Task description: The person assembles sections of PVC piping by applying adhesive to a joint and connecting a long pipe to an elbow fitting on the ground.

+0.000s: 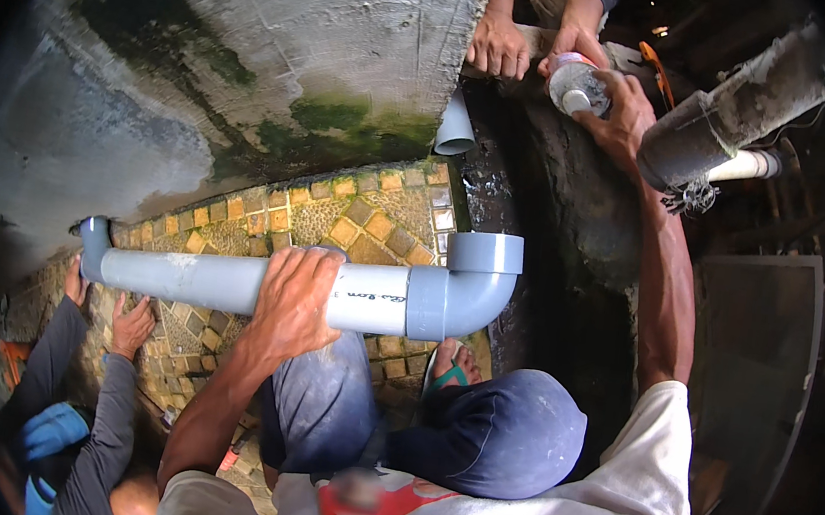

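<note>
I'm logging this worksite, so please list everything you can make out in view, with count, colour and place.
Long pipe: one, light grey, across the middle
Elbow fittings: two, blue-grey, at the pipe's ends
Round container: one, pinkish and grey, top right of centre
Short pipe end: one, pale grey, below the wall's edge
Wall: one, grey with green patches, upper left
Tiled floor: one, yellow-brown, beneath the long pipe
Overhead pipe: one, dirty grey, upper right
Framed panel: one, grey, right
Other people's hands: four, two at top, two lower left
Sandal: one, green strap, below the right elbow
Left hand: one, bare, grip on long pipe
Right hand: one, bare, grip on container
</note>
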The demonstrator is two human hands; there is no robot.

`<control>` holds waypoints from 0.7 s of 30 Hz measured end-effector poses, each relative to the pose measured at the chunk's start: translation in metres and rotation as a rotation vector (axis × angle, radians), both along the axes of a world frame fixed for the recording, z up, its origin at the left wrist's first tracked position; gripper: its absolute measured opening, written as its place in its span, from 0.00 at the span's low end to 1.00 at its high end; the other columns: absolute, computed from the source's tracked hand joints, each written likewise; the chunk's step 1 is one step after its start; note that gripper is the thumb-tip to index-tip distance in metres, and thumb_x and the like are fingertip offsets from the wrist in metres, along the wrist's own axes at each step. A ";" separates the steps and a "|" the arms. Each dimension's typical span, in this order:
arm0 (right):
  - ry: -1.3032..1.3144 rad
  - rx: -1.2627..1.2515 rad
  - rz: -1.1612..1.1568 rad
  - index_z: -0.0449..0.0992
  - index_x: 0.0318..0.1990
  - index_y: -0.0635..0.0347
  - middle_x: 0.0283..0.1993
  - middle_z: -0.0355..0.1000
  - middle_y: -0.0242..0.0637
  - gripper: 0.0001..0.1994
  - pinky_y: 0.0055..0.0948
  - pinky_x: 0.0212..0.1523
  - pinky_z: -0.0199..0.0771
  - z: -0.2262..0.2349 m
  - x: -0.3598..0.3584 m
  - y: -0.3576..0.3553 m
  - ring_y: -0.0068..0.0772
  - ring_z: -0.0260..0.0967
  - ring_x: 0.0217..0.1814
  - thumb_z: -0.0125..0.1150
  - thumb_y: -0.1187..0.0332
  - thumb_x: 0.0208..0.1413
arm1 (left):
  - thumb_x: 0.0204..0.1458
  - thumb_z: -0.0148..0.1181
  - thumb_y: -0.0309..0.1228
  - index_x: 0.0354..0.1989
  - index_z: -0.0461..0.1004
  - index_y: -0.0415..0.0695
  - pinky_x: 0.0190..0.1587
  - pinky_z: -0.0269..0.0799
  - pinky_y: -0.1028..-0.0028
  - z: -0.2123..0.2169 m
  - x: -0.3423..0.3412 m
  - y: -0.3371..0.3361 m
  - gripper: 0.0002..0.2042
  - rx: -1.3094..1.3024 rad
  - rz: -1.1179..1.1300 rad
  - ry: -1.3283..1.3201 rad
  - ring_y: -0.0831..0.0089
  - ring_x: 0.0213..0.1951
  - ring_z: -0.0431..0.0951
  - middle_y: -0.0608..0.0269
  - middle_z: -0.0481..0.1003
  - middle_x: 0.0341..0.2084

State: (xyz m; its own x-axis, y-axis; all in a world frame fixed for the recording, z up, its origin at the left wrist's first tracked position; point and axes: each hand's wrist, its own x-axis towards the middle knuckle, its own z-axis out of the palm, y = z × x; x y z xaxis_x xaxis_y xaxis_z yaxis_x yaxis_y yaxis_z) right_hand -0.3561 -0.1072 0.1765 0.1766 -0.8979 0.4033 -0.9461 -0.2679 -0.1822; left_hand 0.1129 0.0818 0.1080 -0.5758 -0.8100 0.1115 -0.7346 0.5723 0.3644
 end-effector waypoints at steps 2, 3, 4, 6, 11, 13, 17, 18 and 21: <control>0.207 -0.024 -0.041 0.76 0.61 0.56 0.51 0.75 0.44 0.33 0.45 0.54 0.80 0.005 -0.001 -0.001 0.49 0.77 0.57 0.81 0.59 0.46 | 0.30 0.78 0.31 0.59 0.72 0.35 0.65 0.66 0.51 -0.010 -0.008 -0.001 0.40 -0.017 0.001 0.027 0.46 0.55 0.77 0.44 0.77 0.50; 0.291 -0.035 -0.055 0.76 0.61 0.56 0.52 0.76 0.45 0.34 0.46 0.55 0.80 0.001 0.006 -0.003 0.51 0.77 0.59 0.81 0.58 0.46 | 0.30 0.79 0.31 0.59 0.72 0.35 0.65 0.66 0.51 -0.010 -0.008 0.001 0.40 -0.002 0.007 0.017 0.47 0.55 0.77 0.45 0.77 0.50; 0.297 -0.041 -0.036 0.76 0.61 0.56 0.53 0.76 0.45 0.34 0.47 0.54 0.81 -0.006 0.005 -0.007 0.52 0.78 0.58 0.81 0.58 0.45 | 0.29 0.79 0.31 0.59 0.72 0.36 0.65 0.66 0.51 -0.010 -0.010 0.003 0.41 0.013 0.013 0.008 0.47 0.55 0.77 0.45 0.77 0.50; 0.314 -0.036 -0.020 0.76 0.60 0.56 0.55 0.76 0.47 0.33 0.49 0.53 0.82 -0.016 0.002 -0.011 0.53 0.79 0.56 0.81 0.58 0.45 | 0.27 0.80 0.31 0.59 0.72 0.37 0.65 0.67 0.53 -0.010 -0.016 0.004 0.42 0.038 0.022 -0.004 0.48 0.56 0.76 0.47 0.76 0.50; 0.431 -0.042 0.022 0.75 0.56 0.60 0.56 0.76 0.49 0.27 0.49 0.48 0.85 -0.043 -0.014 -0.001 0.56 0.81 0.52 0.76 0.62 0.49 | 0.27 0.80 0.32 0.58 0.72 0.37 0.65 0.66 0.54 0.003 -0.022 0.028 0.41 0.140 0.030 -0.022 0.48 0.55 0.76 0.47 0.76 0.48; 0.401 -0.136 0.060 0.75 0.55 0.62 0.55 0.76 0.50 0.25 0.48 0.48 0.86 -0.050 -0.016 -0.005 0.56 0.81 0.51 0.74 0.63 0.51 | 0.28 0.79 0.32 0.58 0.72 0.37 0.65 0.66 0.54 0.005 -0.019 0.033 0.41 0.112 0.036 -0.030 0.49 0.55 0.76 0.47 0.76 0.48; 0.340 -0.309 0.138 0.74 0.58 0.60 0.56 0.76 0.50 0.23 0.50 0.50 0.84 -0.048 -0.023 -0.009 0.58 0.80 0.52 0.70 0.63 0.57 | 0.24 0.77 0.32 0.55 0.74 0.37 0.59 0.70 0.54 0.000 -0.012 0.029 0.39 0.175 0.011 -0.030 0.51 0.50 0.79 0.48 0.78 0.45; 0.285 -0.256 0.121 0.74 0.60 0.59 0.57 0.76 0.50 0.24 0.50 0.51 0.83 -0.043 -0.023 -0.009 0.58 0.80 0.53 0.69 0.63 0.58 | 0.22 0.75 0.32 0.52 0.75 0.37 0.56 0.71 0.55 -0.003 -0.010 0.027 0.38 0.215 -0.003 -0.070 0.51 0.48 0.80 0.49 0.78 0.43; 0.180 -0.108 0.013 0.72 0.65 0.57 0.58 0.76 0.49 0.25 0.51 0.54 0.80 -0.023 -0.045 0.002 0.58 0.78 0.57 0.67 0.62 0.63 | 0.20 0.71 0.32 0.46 0.76 0.35 0.49 0.73 0.56 -0.011 -0.035 0.015 0.34 0.150 -0.014 -0.103 0.52 0.42 0.81 0.49 0.78 0.38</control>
State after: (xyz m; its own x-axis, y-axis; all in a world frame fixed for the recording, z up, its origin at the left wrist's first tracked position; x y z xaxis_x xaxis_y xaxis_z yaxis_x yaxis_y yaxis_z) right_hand -0.4007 -0.1056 0.1533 0.2659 -0.8482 0.4580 -0.9570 -0.2894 0.0195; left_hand 0.0779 0.0971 0.0966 -0.5890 -0.8051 -0.0702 -0.7649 0.5273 0.3700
